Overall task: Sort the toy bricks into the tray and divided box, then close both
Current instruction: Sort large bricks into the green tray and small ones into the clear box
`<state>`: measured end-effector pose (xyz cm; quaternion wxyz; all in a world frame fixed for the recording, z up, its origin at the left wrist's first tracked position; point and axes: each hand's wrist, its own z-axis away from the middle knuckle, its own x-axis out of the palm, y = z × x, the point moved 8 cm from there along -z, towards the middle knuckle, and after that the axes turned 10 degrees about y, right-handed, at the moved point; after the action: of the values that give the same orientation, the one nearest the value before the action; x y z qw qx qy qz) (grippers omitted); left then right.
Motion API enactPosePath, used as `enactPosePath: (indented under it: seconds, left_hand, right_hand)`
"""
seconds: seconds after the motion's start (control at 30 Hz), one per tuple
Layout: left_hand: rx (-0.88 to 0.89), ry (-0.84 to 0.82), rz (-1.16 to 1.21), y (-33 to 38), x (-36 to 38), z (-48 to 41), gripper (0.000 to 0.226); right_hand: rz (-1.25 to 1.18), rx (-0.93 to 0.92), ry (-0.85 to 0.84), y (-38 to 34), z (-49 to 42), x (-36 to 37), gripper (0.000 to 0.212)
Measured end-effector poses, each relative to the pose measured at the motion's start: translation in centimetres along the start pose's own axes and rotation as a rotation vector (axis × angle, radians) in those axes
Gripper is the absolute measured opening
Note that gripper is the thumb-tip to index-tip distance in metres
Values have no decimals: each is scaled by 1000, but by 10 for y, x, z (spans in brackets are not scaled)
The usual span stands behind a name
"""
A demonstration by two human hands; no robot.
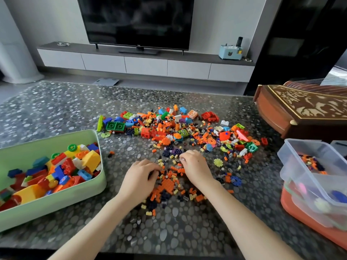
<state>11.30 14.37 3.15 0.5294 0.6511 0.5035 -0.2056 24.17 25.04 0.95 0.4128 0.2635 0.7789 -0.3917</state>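
Left hand [140,177], right hand [194,167] curled in bricks [167,184], hold unclear | zither [300,113] behind box [300,182]

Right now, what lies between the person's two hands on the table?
The head view shows tiny bricks, mostly orange with some yellow and dark ones, scattered between the left hand and the right hand.

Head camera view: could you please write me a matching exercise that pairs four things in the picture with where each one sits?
Things:
1. green tray
2. clear box
3. green double brick
4. carved wooden instrument

Places:
A. right edge, holding small orange and dark pieces
B. far right, behind another container
C. left edge, holding large bricks
D. far-left end of the loose pile

Pairs: 1-C, 2-A, 3-D, 4-B.
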Motion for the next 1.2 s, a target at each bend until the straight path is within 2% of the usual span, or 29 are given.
enactPosePath:
  seconds: [0.07, 0.13, 0.23, 0.27, 0.37, 0.4, 0.47, 0.57, 0.63, 0.67, 0.7, 0.73, 0.77, 0.83, 0.87, 0.9, 0.97, 1.07, 1.2]
  left_hand:
    - [78, -78, -74, 6, 17, 2, 33]
    - [61, -207, -171, 4, 39, 4, 45]
    - [93, -268, -231, 10, 59, 8, 95]
    - [123, -263, -233, 13, 62, 9, 104]
    - [183, -253, -167, 21, 67, 9, 100]
    - [192, -250, -152, 22, 67, 9, 96]
    - [202, -229, -131, 21, 66, 9, 89]
    - [231, -209, -145, 25, 66, 11, 76]
    - [249, -197, -164, 27, 67, 12, 69]
    - [254, -192, -174, 27, 68, 12, 66]
    - [260, -193, -186, 27, 68, 11, 63]
    - [266, -198, -200, 27, 68, 12, 60]
    - [272, -198, -214, 27, 68, 12, 58]
    - [284, -206, -213, 27, 69, 13, 59]
    - [284, -202, -201, 27, 70, 14, 62]
    - [283, -195, -193, 27, 69, 13, 64]
    - [290, -193, -216, 27, 69, 12, 68]
    - [292, -213, -229, 27, 71, 14, 71]
    - [280, -217, -218, 26, 71, 13, 64]
  right_hand:
    - [10, -48, 10, 7, 6, -5, 28]
    - [20, -84, 63, 14, 11, -13, 29]
    - [24, -70, 125, 28, 10, -21, 31]
    - [20, -64, 126, 30, 9, -22, 32]
    - [-65, -32, 135, 33, 9, -24, 33]
    - [-141, 46, 160, 38, 9, -31, 30]
    - [-415, 363, 253, 62, 12, -51, 23]
    - [-1198, 986, 322, 106, 28, -53, 24]
    - [-1561, 1174, 364, 119, 33, -52, 30]
    - [-1630, 1207, 365, 123, 34, -52, 32]
    - [-1599, 1196, 346, 126, 34, -54, 30]
    - [-1458, 1136, 301, 126, 32, -56, 25]
    - [-1183, 1027, 221, 128, 29, -59, 20]
    - [-459, 684, -10, 121, 18, -60, 17]
    - [-180, 531, -92, 117, 15, -55, 24]
    - [-19, 456, -140, 115, 13, -50, 28]
    - [65, 444, -181, 110, 12, -49, 32]
    - [36, 447, -185, 106, 11, -52, 35]
    - [-132, 460, -132, 92, 12, -52, 8]
